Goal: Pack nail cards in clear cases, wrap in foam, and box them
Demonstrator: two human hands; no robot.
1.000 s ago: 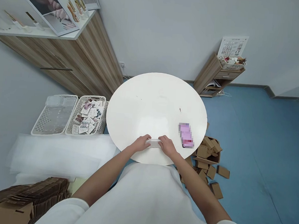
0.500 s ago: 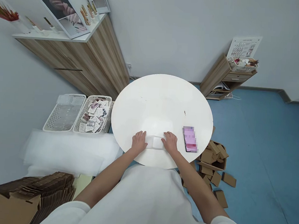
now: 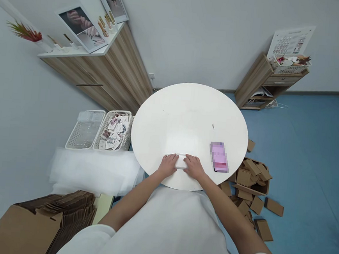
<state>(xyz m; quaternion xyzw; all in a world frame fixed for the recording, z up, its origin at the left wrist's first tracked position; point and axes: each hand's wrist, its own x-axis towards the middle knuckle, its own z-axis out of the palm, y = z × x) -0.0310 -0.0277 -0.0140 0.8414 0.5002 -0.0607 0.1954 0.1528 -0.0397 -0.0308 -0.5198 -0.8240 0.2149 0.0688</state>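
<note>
A small white packet (image 3: 181, 162) lies flat near the front edge of the round white table (image 3: 192, 101). It looks wrapped in a thin whitish sheet; its contents are hidden. My left hand (image 3: 168, 165) grips the packet's left end, fingers over the top edge and thumb at the near side. On the other end, my right hand (image 3: 194, 167) holds it the same way. Only the middle of the packet shows between the hands. A phone (image 3: 219, 157), its screen blurred out, rests on the table to the right of my right hand.
Left of the table are a basket of printed cards (image 3: 115, 132), a basket of clear plastic (image 3: 85, 132), whitish translucent sheets (image 3: 92, 170) and stacked flat cardboard (image 3: 32, 226). Small brown boxes (image 3: 252, 176) fill a carton at right and spill onto the floor. Wooden cabinets (image 3: 127, 69) stand behind.
My left hand has moved right along the packet, closer to my right hand, covering the flat sheet end that showed before. The camera view has shifted slightly.
</note>
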